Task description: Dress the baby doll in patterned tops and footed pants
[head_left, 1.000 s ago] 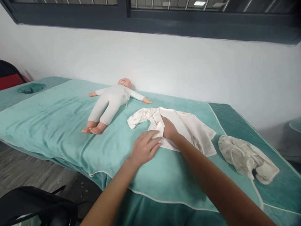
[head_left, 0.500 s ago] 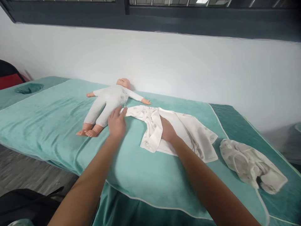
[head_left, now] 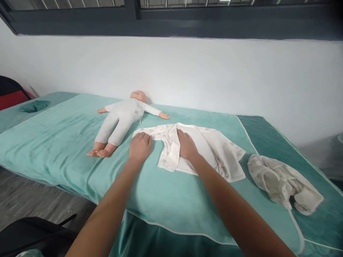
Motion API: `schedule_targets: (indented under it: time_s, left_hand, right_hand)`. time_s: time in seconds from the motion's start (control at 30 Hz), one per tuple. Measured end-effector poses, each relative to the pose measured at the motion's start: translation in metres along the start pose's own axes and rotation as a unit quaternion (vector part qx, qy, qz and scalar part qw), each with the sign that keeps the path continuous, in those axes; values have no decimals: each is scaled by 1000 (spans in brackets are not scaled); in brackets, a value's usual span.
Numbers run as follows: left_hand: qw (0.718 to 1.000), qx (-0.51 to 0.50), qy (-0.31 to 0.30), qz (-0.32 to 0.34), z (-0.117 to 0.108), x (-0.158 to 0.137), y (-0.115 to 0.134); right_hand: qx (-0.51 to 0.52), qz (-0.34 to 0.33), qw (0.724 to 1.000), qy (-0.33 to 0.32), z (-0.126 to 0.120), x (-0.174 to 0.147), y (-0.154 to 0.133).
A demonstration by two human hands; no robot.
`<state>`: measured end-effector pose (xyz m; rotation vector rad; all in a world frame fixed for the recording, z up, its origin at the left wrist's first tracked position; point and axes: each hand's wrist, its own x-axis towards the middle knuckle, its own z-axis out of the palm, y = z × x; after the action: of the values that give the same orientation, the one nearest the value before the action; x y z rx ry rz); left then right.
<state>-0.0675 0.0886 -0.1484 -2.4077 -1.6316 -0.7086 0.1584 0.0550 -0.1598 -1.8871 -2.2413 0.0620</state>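
Note:
A white baby shirt (head_left: 199,141) with small printed figures lies spread on the green bed cover, its front opened out. My left hand (head_left: 140,145) is at the end of the left-lying sleeve, fingers curled over the cuff. Flat on the inside of the shirt, by the folded front panel, rests my right hand (head_left: 187,144) with its fingers stretched out. Beyond my left hand a baby doll (head_left: 122,114) in a white suit lies on its back, arms spread and feet bare.
A crumpled white printed garment (head_left: 285,182) lies on the right part of the bed (head_left: 171,203). Behind the bed rises a white wall (head_left: 187,71). A black bag-like thing (head_left: 34,237) is at lower left, and a red and black object (head_left: 12,94) at far left.
My left hand has shifted slightly right and nearer to me, from beside the cuff onto the sleeve end. My right hand stays on the shirt, its fingers now more visible.

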Motion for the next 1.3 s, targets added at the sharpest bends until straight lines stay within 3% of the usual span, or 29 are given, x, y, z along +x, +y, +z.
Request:
schedule_targets:
  time_s: [0.17,0.33,0.43,0.57,0.73,0.87,1.0,1.13,1.2,1.3]
  left_hand:
    - [999,8,22,-36,-6,-4,9]
    - [975,-220,9,-35,-5,-11,50]
    - [958,-285,-20,-32,-2,-17,77]
    - [961,-259,-53,-81,1,-16,93]
    - [946,-226,-149,-179,0,13,94]
    - [944,-195,-185,-190,-3,39,97]
    - [950,-243,-124,-150,-6,42,105]
    - [937,-342,-69,-30,-5,21,114]
    - [952,-304,-41,-23,-5,3,115]
    - [980,-189,-7,-65,-5,-25,115]
  right_hand:
    - [-20,17,1000,-5,-4,-1,-6]
    - [-54,52,997,-25,-6,1,-10]
    - [-53,87,995,-19,-5,1,-12]
    - [-48,109,993,-8,-4,0,-14]
    - [-37,115,993,2,-3,1,-14]
    - [72,102,990,61,1,3,-11]
    - [227,140,947,178,5,8,0]
    - [278,189,913,232,5,12,11]
    - [301,194,901,245,4,13,13]
    - [354,153,888,250,1,13,9]
